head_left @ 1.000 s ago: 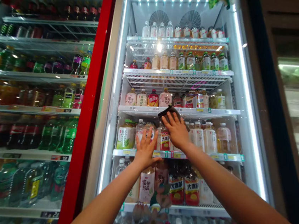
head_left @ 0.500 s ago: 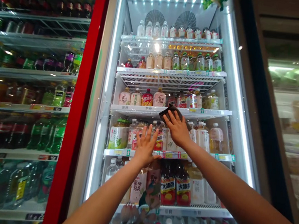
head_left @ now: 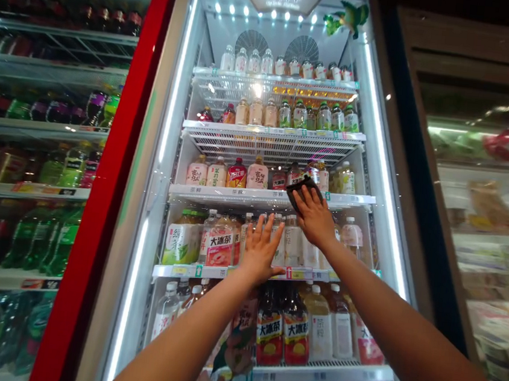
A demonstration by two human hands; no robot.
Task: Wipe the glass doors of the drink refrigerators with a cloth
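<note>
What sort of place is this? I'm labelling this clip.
Most likely a shop, such as a convenience store or supermarket: a lit glass-door fridge holds rows of bottled drinks, the shelf edges carry yellow price tags, and another drinks fridge stands beside it.

Reaching fwd w/ both bare arms, hands raised & close together, not touching.

L arm (head_left: 180, 334) rising from lower left, nearly straight; R arm (head_left: 403, 333) rising from lower right, longer in view, also extended. L hand (head_left: 259, 250) open & flat, palm fwd, fingers (head_left: 269, 229) spread & pointing up, wrist bent back. R hand (head_left: 314, 218) higher & to the right, back of hand toward camera, fingers (head_left: 304, 199) angled up-left, close together, wrist bent slightly. No sleeves visible on either forearm.
</note>
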